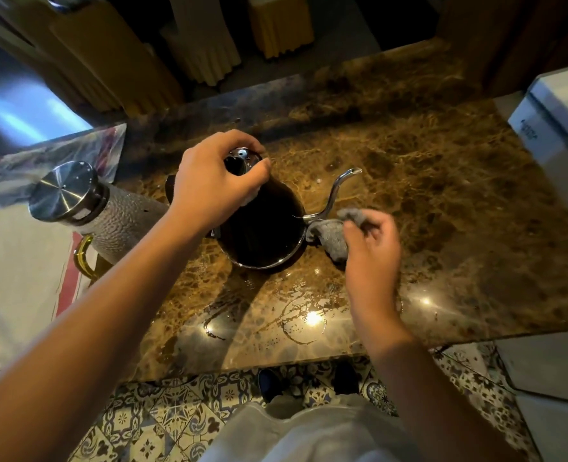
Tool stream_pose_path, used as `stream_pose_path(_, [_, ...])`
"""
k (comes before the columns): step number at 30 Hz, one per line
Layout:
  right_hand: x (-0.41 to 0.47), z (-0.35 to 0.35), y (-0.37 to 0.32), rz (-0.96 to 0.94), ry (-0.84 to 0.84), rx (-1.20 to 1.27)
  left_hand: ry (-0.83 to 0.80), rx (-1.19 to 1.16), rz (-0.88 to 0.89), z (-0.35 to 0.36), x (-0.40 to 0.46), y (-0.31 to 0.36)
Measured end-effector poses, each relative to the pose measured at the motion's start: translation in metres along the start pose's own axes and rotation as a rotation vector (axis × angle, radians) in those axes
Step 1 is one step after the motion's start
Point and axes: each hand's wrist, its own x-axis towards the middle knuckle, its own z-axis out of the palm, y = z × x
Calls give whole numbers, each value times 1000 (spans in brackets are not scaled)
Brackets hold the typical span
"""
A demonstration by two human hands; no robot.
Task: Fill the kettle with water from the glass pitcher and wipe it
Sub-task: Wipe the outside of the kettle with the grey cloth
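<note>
Wiping step: left hand (214, 188) fingers grip the lid (242, 160) of the kettle (262, 228); right hand (371, 243) fingers pinch cloth (331, 235) at spout base. Next, probably rub along spout.

A: Which surface should you log first?

B: Log the desk (409, 161): brown marble, veined, glossy, with bright light reflections near its front edge.

A: What do you note on its left?

B: A white cloth mat (12, 278) with a red stripe along its right border covers the left end of the desk.

A: And behind the desk?

B: You have yellow cutting boards (109, 61) leaning upright, and pale rubber gloves (206, 51) hanging beside them.

A: At the right?

B: Record a white appliance (556, 115) at the right edge; its label is too blurred to read.

A: Below the desk?

B: Patterned floor tiles (162, 418), blue and brown on white.
</note>
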Motion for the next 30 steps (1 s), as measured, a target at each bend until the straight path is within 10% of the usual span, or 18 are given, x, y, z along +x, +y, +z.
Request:
stream_pose_path(8, [-23,39,-1,-155,-250,-122,32,-5,0,2,-1,-2])
stream_pose_path(17, [-27,34,28,249,-254,-117,16,-20,16,2,0,-5])
stream_pose_path(30, [8,21,6,139,-362,-315,-37,-32,45,-3,2,-7])
